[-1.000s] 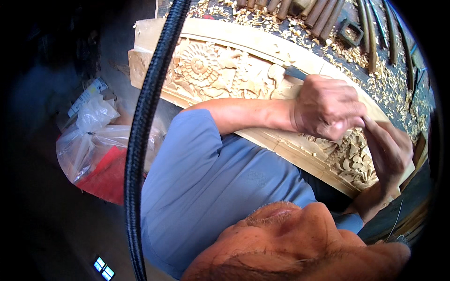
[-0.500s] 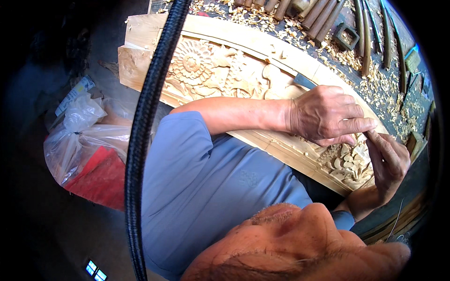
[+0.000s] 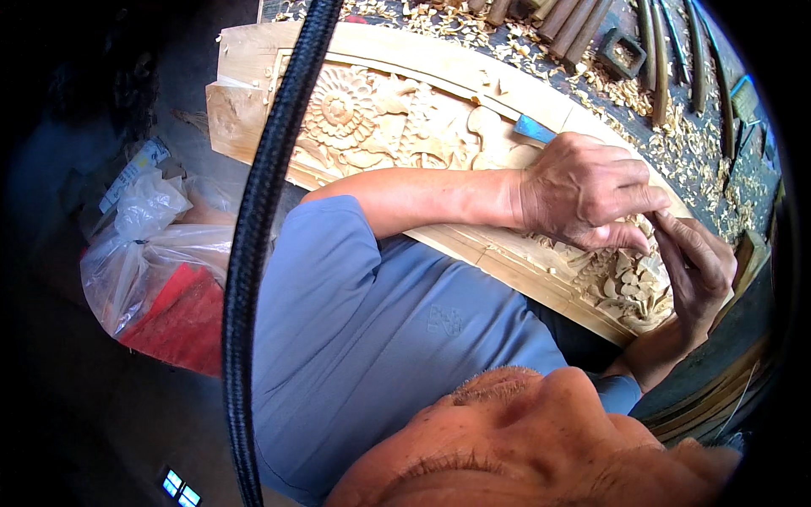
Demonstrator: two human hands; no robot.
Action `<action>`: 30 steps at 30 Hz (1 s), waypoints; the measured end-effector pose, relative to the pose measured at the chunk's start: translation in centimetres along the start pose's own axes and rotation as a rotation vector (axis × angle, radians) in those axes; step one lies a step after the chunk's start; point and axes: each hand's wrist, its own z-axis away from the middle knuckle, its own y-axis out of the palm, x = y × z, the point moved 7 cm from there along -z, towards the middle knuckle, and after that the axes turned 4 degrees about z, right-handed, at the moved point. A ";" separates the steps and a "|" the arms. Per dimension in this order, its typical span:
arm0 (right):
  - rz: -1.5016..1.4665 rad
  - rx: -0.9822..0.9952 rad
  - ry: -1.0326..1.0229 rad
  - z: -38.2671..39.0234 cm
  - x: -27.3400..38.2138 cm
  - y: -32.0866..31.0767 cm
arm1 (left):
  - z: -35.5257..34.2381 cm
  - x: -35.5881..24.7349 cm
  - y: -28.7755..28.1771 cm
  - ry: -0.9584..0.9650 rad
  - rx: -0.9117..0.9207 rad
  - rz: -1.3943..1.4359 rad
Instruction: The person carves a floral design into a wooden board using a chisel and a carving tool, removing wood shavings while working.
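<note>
A carved wooden panel (image 3: 427,139) with a curved far edge lies in front of the person, along the near side of a dark surface (image 3: 756,190). A round flower relief (image 3: 338,110) stands out on its left part; a leafy cluster (image 3: 629,283) fills its right end. The 2 hands are together above the right half. The left hand (image 3: 587,190) curls around a chisel (image 3: 534,129), its flat blade jutting out on the far side and its handle hidden. The right hand (image 3: 697,262) has bent fingers, their tips at the left index fingertip; I cannot tell whether it holds anything. Beyond, wood shavings (image 3: 680,160) surround wooden tool handles (image 3: 579,29) and a square metal ring (image 3: 621,52). A knotted clear plastic bag (image 3: 139,245) sits at left.
</note>
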 end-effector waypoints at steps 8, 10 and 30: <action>0.050 0.002 -0.031 -1.0 1.2 0.7 | 0.2 -0.2 -1.2 -0.036 -0.029 -0.098; 0.058 0.029 -0.002 -1.0 1.3 -0.1 | 0.5 -0.3 -0.8 0.013 -0.020 -0.074; 0.091 -0.007 -0.086 -2.1 2.1 0.4 | 0.1 -0.3 -0.6 0.021 -0.082 -0.086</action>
